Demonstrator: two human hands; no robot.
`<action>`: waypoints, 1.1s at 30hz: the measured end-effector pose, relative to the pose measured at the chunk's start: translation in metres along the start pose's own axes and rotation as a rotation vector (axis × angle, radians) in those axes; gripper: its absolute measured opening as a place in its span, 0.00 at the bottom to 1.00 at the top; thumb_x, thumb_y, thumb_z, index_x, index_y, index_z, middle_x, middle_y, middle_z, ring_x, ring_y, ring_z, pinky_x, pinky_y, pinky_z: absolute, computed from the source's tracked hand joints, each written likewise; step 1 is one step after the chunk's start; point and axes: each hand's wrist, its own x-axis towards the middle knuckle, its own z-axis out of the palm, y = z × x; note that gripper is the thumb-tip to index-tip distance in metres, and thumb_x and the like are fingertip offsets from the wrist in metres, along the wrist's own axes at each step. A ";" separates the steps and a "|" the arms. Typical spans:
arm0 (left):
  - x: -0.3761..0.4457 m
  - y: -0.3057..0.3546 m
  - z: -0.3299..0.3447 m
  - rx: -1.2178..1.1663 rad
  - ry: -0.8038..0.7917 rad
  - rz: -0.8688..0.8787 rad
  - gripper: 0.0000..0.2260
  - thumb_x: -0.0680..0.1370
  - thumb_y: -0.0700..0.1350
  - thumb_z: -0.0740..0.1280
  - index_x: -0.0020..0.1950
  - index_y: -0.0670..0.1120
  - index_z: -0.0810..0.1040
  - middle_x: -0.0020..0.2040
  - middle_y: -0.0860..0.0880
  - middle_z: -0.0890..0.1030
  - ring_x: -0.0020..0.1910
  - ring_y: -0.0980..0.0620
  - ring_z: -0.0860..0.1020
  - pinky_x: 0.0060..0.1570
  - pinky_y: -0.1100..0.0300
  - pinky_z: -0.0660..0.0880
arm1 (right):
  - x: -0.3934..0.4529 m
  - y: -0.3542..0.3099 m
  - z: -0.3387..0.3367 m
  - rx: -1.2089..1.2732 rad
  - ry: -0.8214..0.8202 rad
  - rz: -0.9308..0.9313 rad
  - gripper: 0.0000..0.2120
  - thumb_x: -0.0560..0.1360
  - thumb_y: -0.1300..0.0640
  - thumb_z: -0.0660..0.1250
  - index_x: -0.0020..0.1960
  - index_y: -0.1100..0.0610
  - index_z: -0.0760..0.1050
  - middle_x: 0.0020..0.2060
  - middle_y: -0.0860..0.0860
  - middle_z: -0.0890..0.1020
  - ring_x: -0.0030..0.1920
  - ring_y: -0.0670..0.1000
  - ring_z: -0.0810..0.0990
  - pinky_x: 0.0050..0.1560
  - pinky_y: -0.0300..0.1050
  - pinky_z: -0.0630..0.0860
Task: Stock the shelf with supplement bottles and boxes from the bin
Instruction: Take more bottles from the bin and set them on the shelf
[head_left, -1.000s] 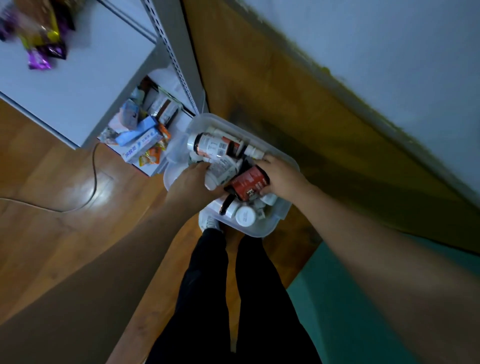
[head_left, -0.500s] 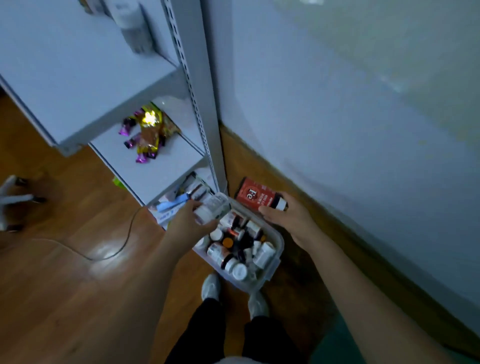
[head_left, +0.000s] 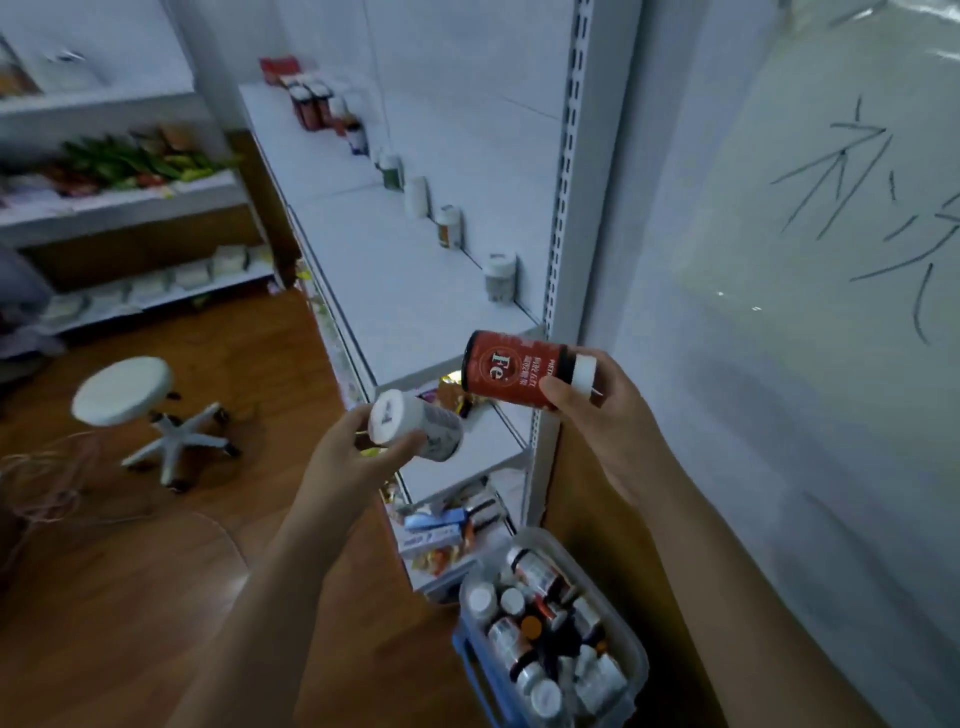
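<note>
My right hand (head_left: 597, 410) grips a red "Fe" bottle (head_left: 511, 370) with a white cap, held sideways in front of the white shelf (head_left: 410, 291). A white bottle (head_left: 415, 425) lies in the fingers of my left hand (head_left: 353, 457), its white cap facing me, just left of and below the red one. Several bottles stand along the back of the shelf, the nearest a pale one (head_left: 500, 278). The clear plastic bin (head_left: 636, 649) sits on the floor at the lower right, filled with several more bottles.
A grey shelf upright (head_left: 566, 208) stands against a white wall at the right. Lower shelves hold snack packets (head_left: 457, 389) and boxes (head_left: 436, 525). A white swivel stool (head_left: 124, 389) and a cable lie on the wooden floor at left. Another stocked rack (head_left: 124, 208) stands at far left.
Both hands have lifted from the bin up to shelf height, each carrying its bottle. My view has swung up from the floor to the shelf.
</note>
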 end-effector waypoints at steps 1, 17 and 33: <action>0.002 0.004 -0.015 -0.045 0.024 0.006 0.12 0.75 0.50 0.74 0.56 0.57 0.77 0.50 0.54 0.82 0.46 0.58 0.80 0.46 0.58 0.79 | 0.006 -0.007 0.016 0.049 0.025 -0.011 0.27 0.65 0.36 0.76 0.58 0.46 0.76 0.53 0.49 0.83 0.55 0.48 0.82 0.59 0.52 0.80; 0.078 -0.027 -0.250 -0.640 0.097 -0.032 0.24 0.69 0.57 0.72 0.61 0.49 0.76 0.54 0.47 0.84 0.55 0.48 0.83 0.51 0.53 0.81 | 0.090 -0.063 0.306 0.463 0.008 0.076 0.40 0.65 0.34 0.74 0.69 0.55 0.71 0.59 0.58 0.81 0.58 0.56 0.83 0.57 0.56 0.80; 0.308 -0.084 -0.344 -0.568 0.125 -0.063 0.18 0.77 0.61 0.62 0.55 0.49 0.79 0.41 0.49 0.85 0.40 0.51 0.84 0.38 0.55 0.80 | 0.291 -0.049 0.452 0.426 0.008 0.163 0.34 0.64 0.35 0.69 0.64 0.54 0.74 0.55 0.58 0.83 0.53 0.58 0.85 0.50 0.55 0.82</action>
